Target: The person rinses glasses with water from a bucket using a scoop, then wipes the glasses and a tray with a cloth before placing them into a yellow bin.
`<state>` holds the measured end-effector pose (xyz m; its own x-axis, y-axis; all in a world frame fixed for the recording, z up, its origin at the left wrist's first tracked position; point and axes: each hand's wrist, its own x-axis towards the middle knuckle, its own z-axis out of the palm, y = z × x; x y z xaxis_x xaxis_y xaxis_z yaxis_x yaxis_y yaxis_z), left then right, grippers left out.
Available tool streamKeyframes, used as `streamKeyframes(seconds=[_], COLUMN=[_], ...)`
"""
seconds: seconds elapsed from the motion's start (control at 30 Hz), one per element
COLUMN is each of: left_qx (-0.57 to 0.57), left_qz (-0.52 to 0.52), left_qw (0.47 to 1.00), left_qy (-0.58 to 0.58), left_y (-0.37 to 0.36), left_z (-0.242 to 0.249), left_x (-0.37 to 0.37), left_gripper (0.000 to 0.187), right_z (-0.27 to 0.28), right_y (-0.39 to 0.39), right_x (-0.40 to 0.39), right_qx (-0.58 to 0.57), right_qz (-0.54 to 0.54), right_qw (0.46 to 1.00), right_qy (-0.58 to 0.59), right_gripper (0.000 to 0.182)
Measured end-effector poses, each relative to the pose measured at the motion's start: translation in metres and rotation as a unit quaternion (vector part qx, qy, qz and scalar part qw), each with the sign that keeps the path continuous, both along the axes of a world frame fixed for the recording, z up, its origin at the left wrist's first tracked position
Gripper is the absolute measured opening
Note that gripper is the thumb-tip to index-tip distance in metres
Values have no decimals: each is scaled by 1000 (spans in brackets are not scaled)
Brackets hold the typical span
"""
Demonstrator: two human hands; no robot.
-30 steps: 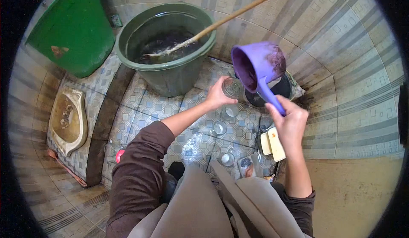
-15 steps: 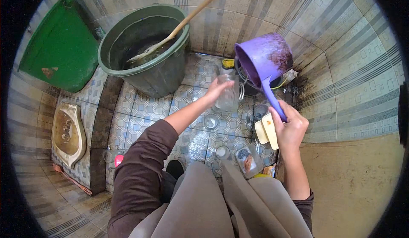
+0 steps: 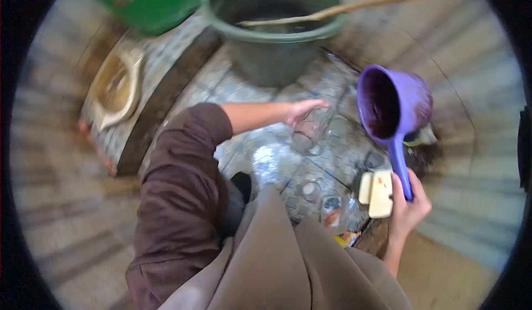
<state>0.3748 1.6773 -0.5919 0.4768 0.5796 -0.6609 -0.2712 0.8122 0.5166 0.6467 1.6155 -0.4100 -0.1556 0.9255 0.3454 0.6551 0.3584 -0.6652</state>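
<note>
My left hand (image 3: 306,111) is closed around a clear drinking glass (image 3: 315,131), held tilted above the wet tiled floor. The glass is see-through and blurred, so its contents cannot be made out. In my right hand (image 3: 411,204) is the handle of a purple water dipper (image 3: 417,102). The dipper's open mouth faces left, showing a dark inside, and brownish stains mark its outer side. Beside my right hand lie cream-coloured plastic pieces (image 3: 380,194), one with an orange spot. Nearer my knees are a small clear container (image 3: 310,189) and a clear box (image 3: 332,213) with dark and orange-brown contents.
A large green bucket (image 3: 271,60) stands ahead with a wooden stick (image 3: 354,8) across its rim. At the left, a squat toilet (image 3: 119,88) sits on a raised tiled step (image 3: 166,96). A green basin (image 3: 149,2) is at the upper left. Tiled walls curve around.
My view has turned, shifting the bucket and toilet rightward and up. The glass is now tilted over, and the dipper stands farther right with its mouth turned more toward me.
</note>
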Motion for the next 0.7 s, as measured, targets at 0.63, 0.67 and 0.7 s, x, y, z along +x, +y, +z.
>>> streamKeyframes(seconds=[0.63,0.67,0.7], left_qx=[165,132,105], left_qz=[263,229,213], left_qw=[610,611,618], left_qy=[729,747,749], left_y=[-215,-220,-223], left_z=[-67,-74,-76], left_x=[-269,-274,-275], left_gripper=[79,80,79], right_z=[-42,-42,-47], right_y=[-15,-15,-15], right_x=[-131,-135,-135], right_qx=[-290,-286,-276], right_qz=[271,283,283], right_qw=[918,915,918], right_qy=[5,-6,-8], right_gripper=[24,24,24])
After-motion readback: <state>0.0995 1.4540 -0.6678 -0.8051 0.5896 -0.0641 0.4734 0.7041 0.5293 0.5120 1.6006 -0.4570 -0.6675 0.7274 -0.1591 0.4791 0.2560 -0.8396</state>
